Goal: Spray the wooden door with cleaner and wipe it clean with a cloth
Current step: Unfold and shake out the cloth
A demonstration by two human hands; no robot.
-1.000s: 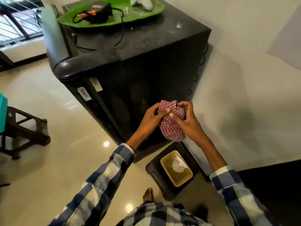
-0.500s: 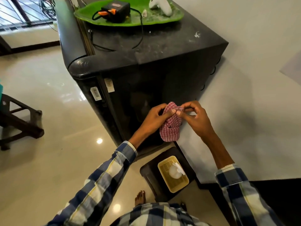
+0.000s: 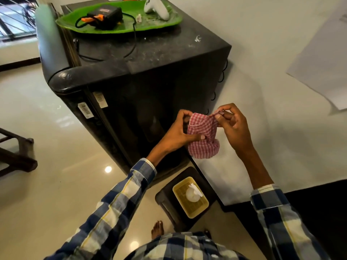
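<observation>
Both hands raised before dark cabinet [image 3: 142,102]. Left hand [image 3: 178,135] grips red-checked cloth [image 3: 202,136], thumb pressed on front. Right hand [image 3: 232,126] pinches cloth's upper corner between thumb and forefinger. Cloth bunched, hanging between hands. Glossy tile floor [image 3: 47,166], white wall [image 3: 262,53]. Green tray [image 3: 159,25] cut off at top. Wooden door unidentifiable.

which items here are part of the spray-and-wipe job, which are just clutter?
In use:
checked cloth, gripped by left hand and pinched at a corner by right hand
No spray bottle or wooden door can be made out.

Lying about:
green tray with black device and white controller
black fridge
yellow basket on dark stool
</observation>
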